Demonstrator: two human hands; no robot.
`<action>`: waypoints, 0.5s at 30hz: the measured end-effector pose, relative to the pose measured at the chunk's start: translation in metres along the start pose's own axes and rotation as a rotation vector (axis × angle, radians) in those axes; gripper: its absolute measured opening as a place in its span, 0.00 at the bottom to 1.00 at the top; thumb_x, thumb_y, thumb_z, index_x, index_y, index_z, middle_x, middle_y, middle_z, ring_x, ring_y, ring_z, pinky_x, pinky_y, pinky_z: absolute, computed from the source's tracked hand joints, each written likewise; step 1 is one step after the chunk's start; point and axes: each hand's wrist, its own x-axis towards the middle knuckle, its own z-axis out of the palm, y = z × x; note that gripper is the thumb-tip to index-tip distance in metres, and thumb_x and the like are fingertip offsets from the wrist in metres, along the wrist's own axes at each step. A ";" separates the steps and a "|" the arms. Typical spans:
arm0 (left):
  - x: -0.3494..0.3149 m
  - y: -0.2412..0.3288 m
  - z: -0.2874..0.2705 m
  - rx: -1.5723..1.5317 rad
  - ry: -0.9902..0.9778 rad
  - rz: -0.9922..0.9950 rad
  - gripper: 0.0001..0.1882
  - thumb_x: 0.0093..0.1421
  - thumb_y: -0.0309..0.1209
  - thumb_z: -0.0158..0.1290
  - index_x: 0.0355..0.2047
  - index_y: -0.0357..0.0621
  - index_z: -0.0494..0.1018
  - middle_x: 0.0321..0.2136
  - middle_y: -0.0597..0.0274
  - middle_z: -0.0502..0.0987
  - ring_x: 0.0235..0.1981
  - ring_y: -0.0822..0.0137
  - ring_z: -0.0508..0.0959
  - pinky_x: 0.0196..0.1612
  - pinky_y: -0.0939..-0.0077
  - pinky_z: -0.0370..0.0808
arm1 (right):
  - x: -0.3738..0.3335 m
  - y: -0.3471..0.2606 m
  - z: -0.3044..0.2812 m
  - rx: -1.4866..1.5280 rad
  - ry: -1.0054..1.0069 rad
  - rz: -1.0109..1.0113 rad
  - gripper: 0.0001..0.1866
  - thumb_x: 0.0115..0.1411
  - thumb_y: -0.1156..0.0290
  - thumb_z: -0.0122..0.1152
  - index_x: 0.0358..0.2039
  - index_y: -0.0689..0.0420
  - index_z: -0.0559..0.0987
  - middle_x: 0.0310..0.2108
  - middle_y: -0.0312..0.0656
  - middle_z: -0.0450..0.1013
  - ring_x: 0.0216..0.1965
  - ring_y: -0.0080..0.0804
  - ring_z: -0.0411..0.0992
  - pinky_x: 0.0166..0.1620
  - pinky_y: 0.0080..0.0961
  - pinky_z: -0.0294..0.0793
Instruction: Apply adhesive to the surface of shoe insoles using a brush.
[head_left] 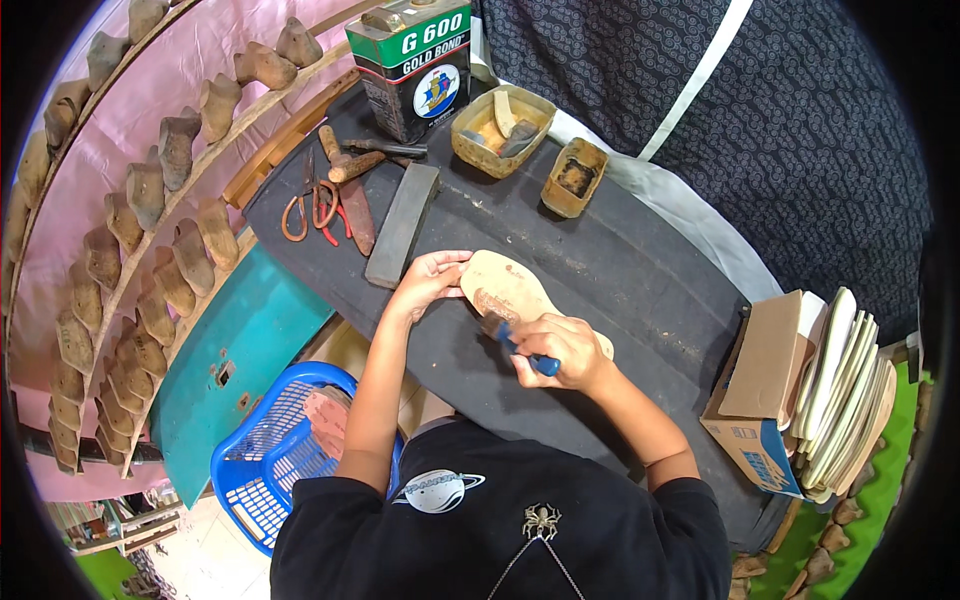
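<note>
A tan shoe-sole-shaped insole lies slanted on the dark work table, with a brownish smeared patch near its middle. My left hand pinches its upper left edge between thumb and fingers. My right hand is closed around a blue-handled brush, whose dark, slightly blurred head rests against the smeared patch. Part of the insole's lower end is covered by my right hand and shows again past the knuckles.
Behind the insole stand a grey sharpening block, scissors, a hammer, a green-black can and two crusted tubs. A box of soles sits right; a blue basket and shoe lasts are left.
</note>
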 end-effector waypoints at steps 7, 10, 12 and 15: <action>0.001 -0.002 0.001 0.000 -0.005 -0.009 0.16 0.55 0.30 0.48 0.43 0.37 0.66 0.35 0.62 0.73 0.34 0.74 0.73 0.35 0.81 0.73 | -0.009 0.005 0.007 -0.018 -0.046 -0.026 0.12 0.34 0.79 0.60 0.22 0.57 0.68 0.23 0.39 0.71 0.20 0.30 0.70 0.23 0.21 0.70; 0.000 -0.002 0.000 0.004 0.001 -0.006 0.16 0.56 0.30 0.48 0.43 0.36 0.67 0.36 0.62 0.73 0.34 0.74 0.73 0.35 0.81 0.73 | -0.010 0.002 -0.001 -0.021 -0.076 -0.035 0.11 0.34 0.80 0.59 0.19 0.56 0.67 0.19 0.37 0.70 0.17 0.30 0.69 0.22 0.21 0.69; -0.001 -0.003 -0.001 0.005 -0.001 0.003 0.16 0.56 0.30 0.48 0.43 0.36 0.67 0.36 0.62 0.73 0.34 0.74 0.73 0.36 0.81 0.73 | -0.006 0.001 -0.004 -0.024 -0.041 -0.043 0.10 0.34 0.81 0.57 0.18 0.56 0.66 0.17 0.37 0.69 0.16 0.29 0.68 0.21 0.21 0.69; 0.000 -0.003 -0.001 -0.013 -0.019 0.002 0.16 0.56 0.29 0.48 0.43 0.36 0.67 0.36 0.61 0.73 0.34 0.74 0.74 0.36 0.80 0.73 | -0.002 0.006 -0.003 0.029 0.177 0.055 0.11 0.35 0.82 0.60 0.20 0.58 0.67 0.19 0.39 0.69 0.21 0.32 0.70 0.22 0.22 0.69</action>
